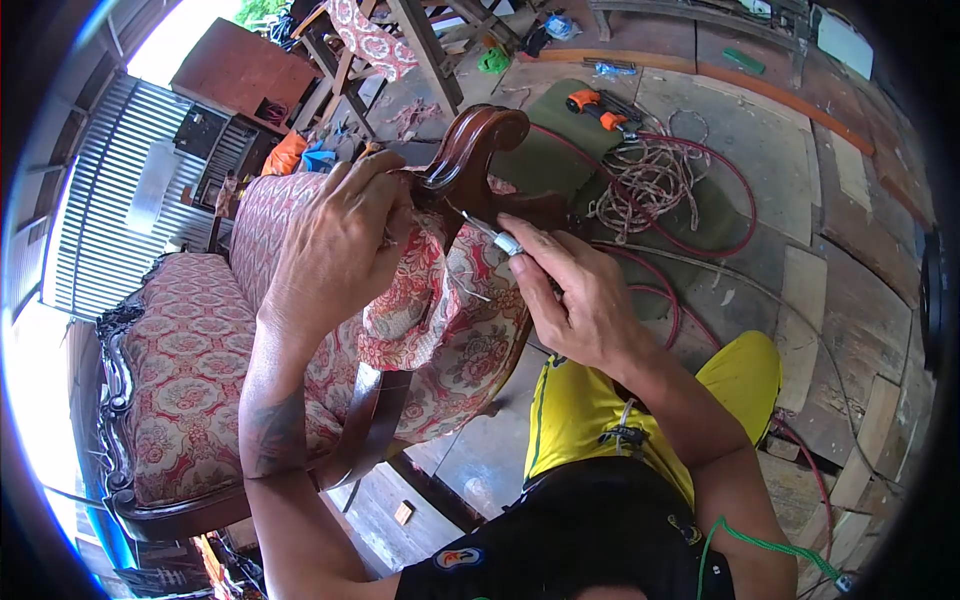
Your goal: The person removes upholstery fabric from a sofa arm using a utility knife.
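A carved dark-wood sofa (pixel 190 350) with red floral upholstery stands before me. My left hand (pixel 335 250) grips loose floral fabric (pixel 420 300) bunched at the sofa's curled wooden arm (pixel 470 150), pulling it over the top. My right hand (pixel 575 290) holds a thin metal tool (pixel 490 232) with a silver collar, its tip pointing at the fabric edge beside the wooden scroll. Both hands are close together at the armrest.
An orange power tool (pixel 600 108) lies on a green mat beyond the sofa, beside tangled rope (pixel 645 180) and a red hose (pixel 720 170). Wooden frames and stools (pixel 400 40) crowd the back. Corrugated metal wall (pixel 110 200) at left. Concrete and plank floor at right.
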The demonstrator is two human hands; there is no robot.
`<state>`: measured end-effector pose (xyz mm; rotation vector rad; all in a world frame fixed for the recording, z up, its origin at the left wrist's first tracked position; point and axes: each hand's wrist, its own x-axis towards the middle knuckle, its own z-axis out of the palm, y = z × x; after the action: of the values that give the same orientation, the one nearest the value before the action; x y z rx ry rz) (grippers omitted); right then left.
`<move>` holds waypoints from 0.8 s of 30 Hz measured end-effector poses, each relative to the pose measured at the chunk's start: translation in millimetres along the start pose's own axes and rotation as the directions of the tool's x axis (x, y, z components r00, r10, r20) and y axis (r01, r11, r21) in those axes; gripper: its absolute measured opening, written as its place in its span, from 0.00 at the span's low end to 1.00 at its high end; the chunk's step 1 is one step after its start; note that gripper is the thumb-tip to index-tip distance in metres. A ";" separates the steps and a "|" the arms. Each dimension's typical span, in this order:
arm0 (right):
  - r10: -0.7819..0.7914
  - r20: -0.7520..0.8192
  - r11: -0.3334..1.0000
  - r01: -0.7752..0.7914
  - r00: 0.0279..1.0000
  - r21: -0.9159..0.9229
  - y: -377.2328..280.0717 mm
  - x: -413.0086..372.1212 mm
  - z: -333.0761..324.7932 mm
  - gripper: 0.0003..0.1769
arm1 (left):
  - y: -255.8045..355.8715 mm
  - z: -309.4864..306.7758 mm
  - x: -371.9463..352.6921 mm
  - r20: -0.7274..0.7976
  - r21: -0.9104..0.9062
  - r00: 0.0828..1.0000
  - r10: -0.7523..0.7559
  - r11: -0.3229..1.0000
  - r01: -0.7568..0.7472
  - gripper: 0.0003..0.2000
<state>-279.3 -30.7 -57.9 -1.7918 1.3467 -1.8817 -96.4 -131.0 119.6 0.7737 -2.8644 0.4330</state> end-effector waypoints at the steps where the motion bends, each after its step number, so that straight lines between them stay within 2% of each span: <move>1: 0.000 0.000 1.000 0.000 1.000 -0.001 -2.9 1.9 -2.5 0.22 | -1.5 1.6 -1.5 -0.008 -0.002 1.000 -0.001 1.000 0.001 0.09; 3: -0.048 0.060 0.988 0.057 0.997 -0.142 -8.1 6.1 -7.2 0.23 | -2.3 2.3 -2.1 -0.009 -0.024 1.000 -0.010 1.000 0.010 0.09; 5: -0.055 0.078 0.984 0.067 0.995 -0.168 -10.6 9.0 -8.7 0.24 | -4.2 4.9 -2.9 -0.010 -0.046 1.000 -0.020 0.999 0.020 0.09; 7: -0.060 0.096 0.979 0.077 0.994 -0.191 -13.5 10.1 -8.9 0.24 | -8.1 10.7 -3.6 -0.105 -0.028 0.994 0.038 0.999 -0.042 0.09; 10: -0.060 0.120 0.976 0.083 0.991 -0.202 -16.0 11.1 -7.2 0.26 | -10.6 14.6 -4.7 -0.142 -0.041 0.989 0.033 0.998 -0.039 0.08; 16: -0.078 0.113 0.960 0.105 0.991 -0.261 -18.4 12.9 -3.2 0.23 | -12.3 15.1 -5.9 -0.138 -0.086 0.990 0.040 0.995 -0.052 0.12; 18: -0.097 0.116 0.942 0.129 0.988 -0.311 -20.6 11.9 -3.2 0.28 | -11.8 11.7 -8.1 -0.131 -0.079 0.990 0.051 0.995 -0.062 0.14; 22: -0.080 0.092 0.932 0.107 0.993 -0.347 -24.8 12.0 -1.6 0.27 | -11.1 8.4 -10.2 -0.117 -0.071 0.991 0.060 0.995 -0.068 0.15; 24: -0.076 0.119 0.918 0.116 0.990 -0.379 -25.8 14.4 -0.9 0.23 | -11.1 9.7 -10.0 -0.128 -0.067 0.990 0.061 0.995 -0.070 0.15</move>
<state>-272.6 -25.8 -29.4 -2.1407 1.7141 -1.6243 -82.8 -138.5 111.0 0.6188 -2.7768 0.3705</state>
